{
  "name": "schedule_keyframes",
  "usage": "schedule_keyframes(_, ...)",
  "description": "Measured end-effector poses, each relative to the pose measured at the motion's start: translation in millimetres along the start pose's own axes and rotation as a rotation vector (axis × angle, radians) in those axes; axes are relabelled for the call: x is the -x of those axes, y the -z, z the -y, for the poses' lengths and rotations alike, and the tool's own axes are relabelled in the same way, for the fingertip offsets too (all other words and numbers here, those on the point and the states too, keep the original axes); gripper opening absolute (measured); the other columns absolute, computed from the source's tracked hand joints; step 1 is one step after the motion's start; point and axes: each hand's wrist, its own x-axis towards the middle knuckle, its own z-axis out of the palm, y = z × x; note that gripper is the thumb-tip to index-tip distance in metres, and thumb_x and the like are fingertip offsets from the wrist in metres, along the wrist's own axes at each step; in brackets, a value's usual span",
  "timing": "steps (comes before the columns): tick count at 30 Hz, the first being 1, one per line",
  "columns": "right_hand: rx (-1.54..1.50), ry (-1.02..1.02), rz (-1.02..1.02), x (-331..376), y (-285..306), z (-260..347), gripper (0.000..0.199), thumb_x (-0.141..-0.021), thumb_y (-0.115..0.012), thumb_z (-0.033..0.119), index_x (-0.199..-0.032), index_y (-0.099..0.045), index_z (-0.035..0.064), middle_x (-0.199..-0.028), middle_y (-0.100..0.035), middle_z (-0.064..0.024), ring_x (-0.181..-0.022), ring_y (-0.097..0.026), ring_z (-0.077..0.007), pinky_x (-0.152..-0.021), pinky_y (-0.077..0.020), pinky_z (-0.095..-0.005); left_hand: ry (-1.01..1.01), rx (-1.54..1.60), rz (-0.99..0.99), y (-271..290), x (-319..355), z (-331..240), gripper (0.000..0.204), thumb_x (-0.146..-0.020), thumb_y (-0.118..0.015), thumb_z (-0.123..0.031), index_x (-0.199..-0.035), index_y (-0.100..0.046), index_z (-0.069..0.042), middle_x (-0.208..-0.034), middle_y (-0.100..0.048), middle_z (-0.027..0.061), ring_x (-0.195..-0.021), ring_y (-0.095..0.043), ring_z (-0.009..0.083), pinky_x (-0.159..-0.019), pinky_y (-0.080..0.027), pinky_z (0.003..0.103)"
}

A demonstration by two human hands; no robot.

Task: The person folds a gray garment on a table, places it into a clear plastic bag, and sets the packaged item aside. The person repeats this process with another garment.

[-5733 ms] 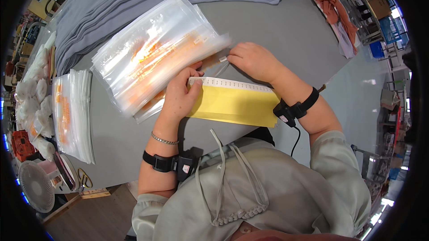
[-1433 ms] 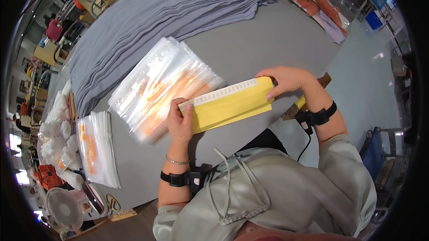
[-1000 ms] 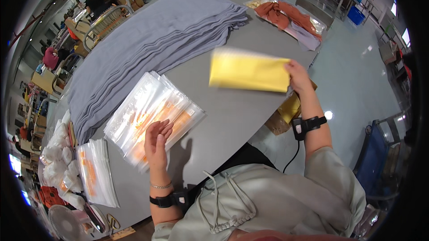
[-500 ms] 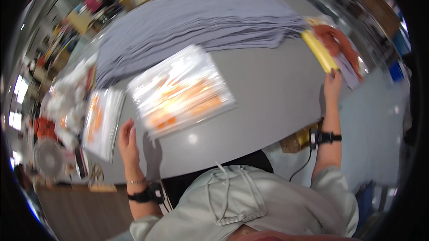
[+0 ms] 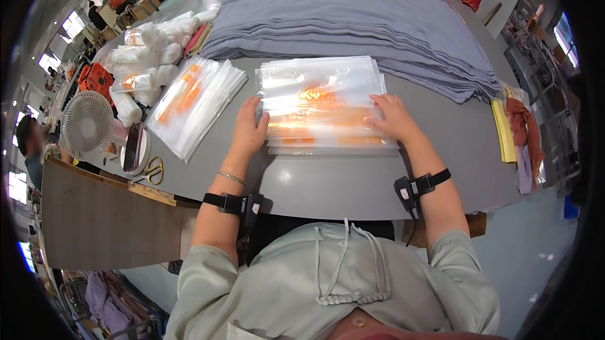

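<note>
A stack of clear plastic bags [image 5: 324, 81] with orange printing lies on the grey table in front of me, its edges slightly uneven. At its left edge is my left hand [image 5: 251, 127], open, with thumb and fingers apart beside the bags. Against the right edge rests my right hand [image 5: 394, 119], its thumb and fingers spread and their tips over the bags' border. Neither hand is closed around anything. Beyond the bags is a wide pile of folded grey-purple cloth [image 5: 353, 25].
More flat plastic bags [image 5: 195, 103] lie to the left, beside rolled bags [image 5: 135, 56]. A white fan [image 5: 88, 124], a phone [image 5: 133, 147] and scissors [image 5: 153, 170] are at the left edge. At the right edge are a yellow strip [image 5: 503, 131] and rust-coloured cloth [image 5: 522, 122].
My right hand has let go of the yellow strip and come left to the bag stack. The stack now lies straighter before me, between both hands. The view has turned.
</note>
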Motion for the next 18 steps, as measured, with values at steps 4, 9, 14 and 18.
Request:
schedule_keyframes(4,0.037,0.062,0.087,0,11,8,0.044,-0.074,-0.071,0.018,-0.115,-0.058,0.0073,-0.112,-0.057,-0.0133,-0.109,-0.052,-0.0335,-0.092,-0.0430,-0.0420,-0.090,-0.200,0.244,8,-4,-18,0.047,-0.087,-0.059,-0.023,-0.129,-0.049,-0.005,-0.130,-0.052,0.0178,-0.124,-0.047,0.0342,-0.110,-0.027,0.049)
schedule_keyframes(9,0.087,0.241,-0.033,13,30,25,0.030,-0.073,-0.069,0.011,-0.101,-0.060,0.0068,-0.113,-0.058,-0.0120,-0.106,-0.053,-0.0337,-0.090,-0.0445,-0.0421,-0.370,-0.424,0.516,29,-5,-49,0.040,-0.085,-0.062,-0.021,-0.121,-0.053,-0.007,-0.127,-0.055,0.0137,-0.117,-0.052,0.0291,-0.105,-0.032,0.051)
schedule_keyframes(14,0.063,0.358,0.115,52,38,36,0.034,-0.071,-0.070,0.011,-0.104,-0.061,0.0067,-0.121,-0.055,-0.0125,-0.110,-0.052,-0.0337,-0.094,-0.0432,-0.0430,-0.475,-0.328,0.549,36,28,-58,0.050,-0.075,-0.070,-0.014,-0.122,-0.053,-0.009,-0.130,-0.052,0.0162,-0.111,-0.054,0.0327,-0.097,-0.041,0.043)
schedule_keyframes(18,-0.039,0.199,0.094,60,27,29,0.036,-0.079,-0.068,0.016,-0.111,-0.059,0.0053,-0.124,-0.053,-0.0158,-0.113,-0.051,-0.0353,-0.099,-0.0404,-0.0420,-0.352,-0.194,0.375,26,45,-55,0.055,-0.082,-0.067,-0.025,-0.127,-0.047,-0.001,-0.138,-0.044,0.0188,-0.113,-0.052,0.0350,-0.094,-0.043,0.041)
